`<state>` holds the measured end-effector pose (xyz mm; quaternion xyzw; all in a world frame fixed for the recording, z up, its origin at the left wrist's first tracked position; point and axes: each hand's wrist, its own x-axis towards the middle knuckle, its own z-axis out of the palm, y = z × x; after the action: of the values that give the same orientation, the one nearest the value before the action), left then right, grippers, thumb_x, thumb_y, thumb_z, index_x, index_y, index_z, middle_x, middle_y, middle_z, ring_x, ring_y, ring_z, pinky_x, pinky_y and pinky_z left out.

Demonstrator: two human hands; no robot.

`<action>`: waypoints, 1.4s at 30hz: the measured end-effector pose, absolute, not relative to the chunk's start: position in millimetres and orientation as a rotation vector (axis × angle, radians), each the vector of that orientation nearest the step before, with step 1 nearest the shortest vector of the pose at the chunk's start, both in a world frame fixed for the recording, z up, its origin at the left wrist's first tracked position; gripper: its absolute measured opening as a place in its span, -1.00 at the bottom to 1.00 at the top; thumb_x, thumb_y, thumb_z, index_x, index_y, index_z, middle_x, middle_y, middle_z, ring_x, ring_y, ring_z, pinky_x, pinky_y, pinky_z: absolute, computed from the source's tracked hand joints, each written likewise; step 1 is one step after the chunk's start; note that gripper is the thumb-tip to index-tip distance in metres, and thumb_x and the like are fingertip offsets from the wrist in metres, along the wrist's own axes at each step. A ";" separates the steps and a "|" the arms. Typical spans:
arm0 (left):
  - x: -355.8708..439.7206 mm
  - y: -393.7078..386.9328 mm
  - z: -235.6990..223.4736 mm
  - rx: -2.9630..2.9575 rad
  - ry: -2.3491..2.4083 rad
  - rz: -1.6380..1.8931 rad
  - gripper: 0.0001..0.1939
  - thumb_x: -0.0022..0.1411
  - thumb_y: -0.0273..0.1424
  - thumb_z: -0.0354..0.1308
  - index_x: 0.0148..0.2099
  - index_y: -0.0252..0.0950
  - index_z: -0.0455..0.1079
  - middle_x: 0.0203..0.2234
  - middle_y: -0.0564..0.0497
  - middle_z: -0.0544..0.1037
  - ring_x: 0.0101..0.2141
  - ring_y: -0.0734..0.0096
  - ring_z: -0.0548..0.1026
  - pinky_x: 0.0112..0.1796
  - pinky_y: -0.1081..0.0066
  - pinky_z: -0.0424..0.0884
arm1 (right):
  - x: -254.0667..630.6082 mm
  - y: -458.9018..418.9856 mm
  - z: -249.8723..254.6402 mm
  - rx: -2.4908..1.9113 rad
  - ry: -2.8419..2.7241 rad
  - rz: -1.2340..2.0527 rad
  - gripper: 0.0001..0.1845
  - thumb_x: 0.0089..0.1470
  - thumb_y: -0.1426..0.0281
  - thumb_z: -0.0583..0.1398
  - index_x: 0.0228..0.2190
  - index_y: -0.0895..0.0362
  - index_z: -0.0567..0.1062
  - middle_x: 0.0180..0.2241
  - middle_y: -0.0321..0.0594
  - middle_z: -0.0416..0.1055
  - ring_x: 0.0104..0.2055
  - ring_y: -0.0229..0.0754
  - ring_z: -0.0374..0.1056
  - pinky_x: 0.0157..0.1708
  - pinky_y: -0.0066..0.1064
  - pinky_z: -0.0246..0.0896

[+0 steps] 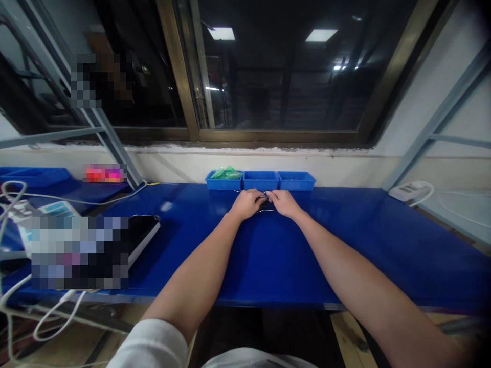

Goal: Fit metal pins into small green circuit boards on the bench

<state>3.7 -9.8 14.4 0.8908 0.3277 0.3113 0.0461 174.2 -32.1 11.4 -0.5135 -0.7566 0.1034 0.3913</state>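
Observation:
Both arms reach forward over the blue tabletop [264, 255], and the hands meet in front of the bins. My left hand [247, 203] is closed, its fingertips pinched around something small. Facing it, my right hand [284, 203] is closed too, thumb and fingers pressed together at the same spot. Between the fingertips show small dark and shiny bits, too small to name. A thin, light-coloured rod-like piece [268, 210] lies on the table just below the hands. Another thin piece [238, 191] sticks out beyond the left hand's knuckles.
Behind the hands stand three blue bins: the left bin [209, 182] holds a green plastic bag [228, 174], beside a middle bin [261, 180] and a right bin [297, 181]. A dark-topped device [143, 230] and white cables occupy the left. A white power strip [410, 190] sits right.

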 end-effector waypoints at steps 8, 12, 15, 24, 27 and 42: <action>3.0 -11.7 16.2 2.708 1.042 0.973 -0.72 0.26 -0.28 -0.03 -0.24 -0.24 0.50 -0.35 -0.06 0.52 -0.27 0.32 0.44 -0.17 0.37 0.29 | 176.3 -29.5 8.3 -1.266 -1.779 0.401 -0.53 0.07 0.07 0.01 -0.60 0.14 0.41 -0.61 -0.23 0.39 -0.54 -0.25 0.27 -0.44 -0.41 0.11; 2.7 -13.5 17.5 2.671 1.132 0.953 -0.70 0.26 -0.26 -0.03 -0.28 -0.24 0.51 -0.40 -0.05 0.51 -0.30 0.33 0.44 -0.19 0.38 0.29 | 177.0 -29.4 8.5 -1.099 -1.611 0.721 -0.57 -0.09 0.01 0.15 -0.44 0.14 0.44 -0.55 -0.26 0.41 -0.58 -0.30 0.24 -0.54 -0.45 0.13; 4.0 -14.5 17.7 2.607 1.118 0.970 -0.70 0.23 -0.20 0.00 -0.21 -0.23 0.49 -0.35 -0.03 0.52 -0.30 0.34 0.45 -0.21 0.39 0.31 | 179.4 -30.1 10.6 -1.071 -1.515 0.801 -0.56 -0.14 0.00 0.18 -0.51 0.16 0.45 -0.56 -0.24 0.41 -0.59 -0.32 0.22 -0.59 -0.47 0.10; 0.1 -3.4 5.6 2.382 1.294 1.104 -0.57 0.19 -0.13 0.03 -0.03 -0.33 0.37 -0.21 -0.12 0.49 -0.24 0.28 0.47 -0.18 0.35 0.36 | 200.9 -18.3 9.8 -1.186 -1.143 0.672 -0.49 -0.11 -0.05 0.12 -0.58 0.18 0.42 -0.65 -0.23 0.34 -0.65 -0.35 0.15 -0.66 -0.51 0.03; 1.2 -1.8 3.7 2.415 1.330 1.086 -0.62 0.20 -0.18 0.03 -0.02 -0.30 0.36 -0.14 -0.10 0.46 -0.18 0.26 0.45 -0.13 0.34 0.34 | 210.5 -12.2 10.3 -1.120 -1.075 0.702 -0.48 -0.07 -0.02 0.09 -0.28 0.16 0.44 -0.32 -0.13 0.47 -0.54 -0.33 0.25 -0.67 -0.54 0.04; -4.1 -10.2 0.3 2.566 1.471 0.472 0.00 -0.10 0.26 -0.04 0.26 -0.27 0.00 0.23 -0.26 0.00 0.21 -0.05 -0.06 0.12 0.04 -0.09 | 196.9 -15.6 -4.7 -1.407 -1.827 0.261 -0.80 -0.08 0.29 0.19 -0.39 0.11 0.53 -0.40 -0.19 0.46 -0.37 -0.20 0.32 -0.27 -0.36 0.18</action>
<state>-4.1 -10.2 0.3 0.8544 0.4898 0.1571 0.0730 196.9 -15.6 -4.7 -0.5559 -0.7220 0.1031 0.3989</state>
